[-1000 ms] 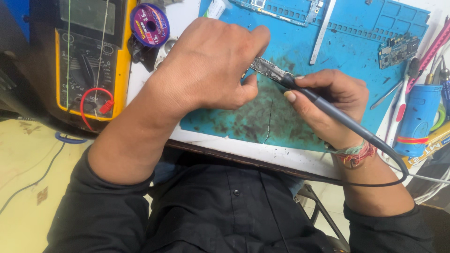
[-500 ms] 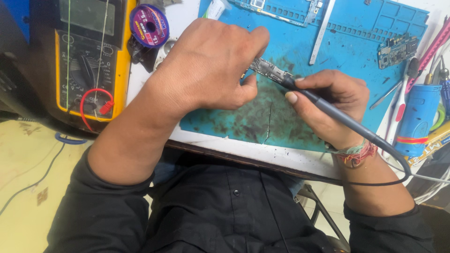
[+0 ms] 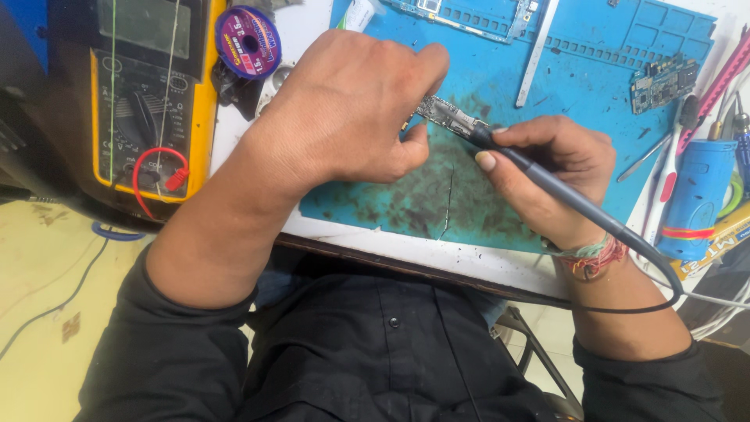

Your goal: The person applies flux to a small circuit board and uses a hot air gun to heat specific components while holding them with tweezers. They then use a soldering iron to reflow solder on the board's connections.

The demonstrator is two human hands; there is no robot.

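Your left hand (image 3: 344, 109) is closed over the near end of a small circuit board (image 3: 447, 117), pinning it against the blue work mat (image 3: 578, 86) near the middle of the bench (image 3: 406, 254). Your right hand (image 3: 558, 168) grips a dark soldering iron (image 3: 547, 184) like a pen, its tip resting on the exposed end of the board, just beside your left thumb. The iron's cable (image 3: 664, 289) loops off past your wrist to the right.

Judging by this, you are in the middle of the soldering step: the iron is on the board, and the joint itself is too small to tell whether it is finished. The iron has yet to be lifted away and the board released.

A second small board (image 3: 664, 78) lies untouched at the mat's far right, and a longer board (image 3: 469, 16) sits at the mat's top edge. A yellow multimeter (image 3: 148, 94) stands well to the left, with a purple wire spool (image 3: 248, 41) beside it. A blue cylinder (image 3: 699, 195) stands at the right edge.
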